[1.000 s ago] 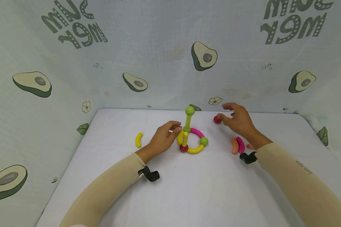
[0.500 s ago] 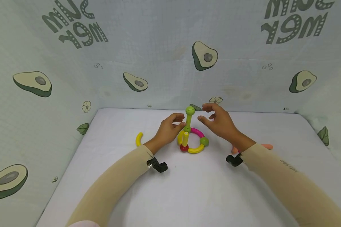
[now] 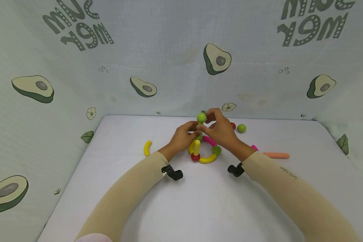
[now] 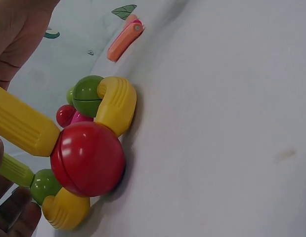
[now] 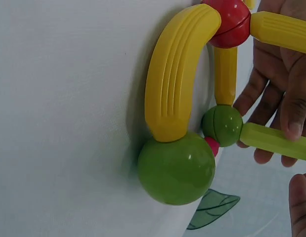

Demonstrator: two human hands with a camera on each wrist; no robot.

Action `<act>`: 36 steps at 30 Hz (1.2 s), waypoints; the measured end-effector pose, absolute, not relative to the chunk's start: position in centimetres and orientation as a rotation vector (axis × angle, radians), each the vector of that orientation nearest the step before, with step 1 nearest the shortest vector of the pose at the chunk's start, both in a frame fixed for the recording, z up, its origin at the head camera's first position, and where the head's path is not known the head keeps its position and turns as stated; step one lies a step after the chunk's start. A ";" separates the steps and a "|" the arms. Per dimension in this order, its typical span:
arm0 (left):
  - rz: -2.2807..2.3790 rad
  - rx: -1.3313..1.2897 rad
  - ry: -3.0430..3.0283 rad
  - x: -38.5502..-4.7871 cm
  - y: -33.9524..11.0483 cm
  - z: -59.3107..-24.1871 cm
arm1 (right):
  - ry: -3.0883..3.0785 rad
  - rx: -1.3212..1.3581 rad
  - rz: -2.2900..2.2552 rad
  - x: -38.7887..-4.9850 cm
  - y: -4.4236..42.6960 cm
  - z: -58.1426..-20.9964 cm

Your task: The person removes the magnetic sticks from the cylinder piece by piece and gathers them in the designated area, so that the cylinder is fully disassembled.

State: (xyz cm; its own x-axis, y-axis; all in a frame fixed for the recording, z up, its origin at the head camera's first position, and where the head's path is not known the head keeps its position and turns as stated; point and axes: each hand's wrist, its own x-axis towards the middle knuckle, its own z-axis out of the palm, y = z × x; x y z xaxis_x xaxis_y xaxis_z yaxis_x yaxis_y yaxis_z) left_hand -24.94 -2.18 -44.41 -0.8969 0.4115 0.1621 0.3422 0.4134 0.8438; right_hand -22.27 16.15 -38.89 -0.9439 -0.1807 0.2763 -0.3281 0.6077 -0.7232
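Note:
A ring of magnetic building sticks and balls lies on the table. It has a yellow curved stick (image 3: 208, 159), a pink curved stick (image 3: 209, 140), a red ball (image 3: 195, 157) and a green ball (image 5: 176, 169). From the red ball rises a yellow straight stick (image 3: 197, 147). At the back, a green straight stick (image 5: 269, 139) stands with a green ball (image 3: 201, 117) on top. My left hand (image 3: 180, 137) holds this stick between thumb and fingers. With curled fingers my right hand (image 3: 223, 131) grips the top ball, thumb just below it; the contact is partly hidden.
Right of the ring lie a loose red ball (image 3: 233, 125), a green ball (image 3: 241, 128), an orange straight stick (image 3: 276, 155) and a pink piece (image 3: 254, 147), partly behind my right arm. A yellow curved stick (image 3: 147, 148) lies at left. A printed cloth hangs behind the table (image 3: 193, 208).
My right hand has moved left from the loose balls to the top of the green stick. My left hand has shifted slightly right and now holds that stick.

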 end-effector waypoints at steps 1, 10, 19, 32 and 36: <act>1.510 0.688 2.583 -25.0 -2.1 -44.4 | -2.651 0.425 1.254 -22.3 16.0 -38.9; 1.469 0.660 2.591 -25.1 -1.9 -44.3 | -2.589 0.419 1.292 -22.5 15.2 -39.2; 1.402 0.659 2.639 -25.0 -1.8 -44.0 | -2.563 0.428 1.348 -22.5 15.2 -39.3; 1.400 0.648 2.643 -25.0 -1.5 -44.0 | -2.569 0.397 1.375 -22.4 17.0 -38.9; 1.386 0.649 2.650 -25.0 -1.5 -44.0 | -2.600 0.353 1.293 -22.4 18.3 -38.7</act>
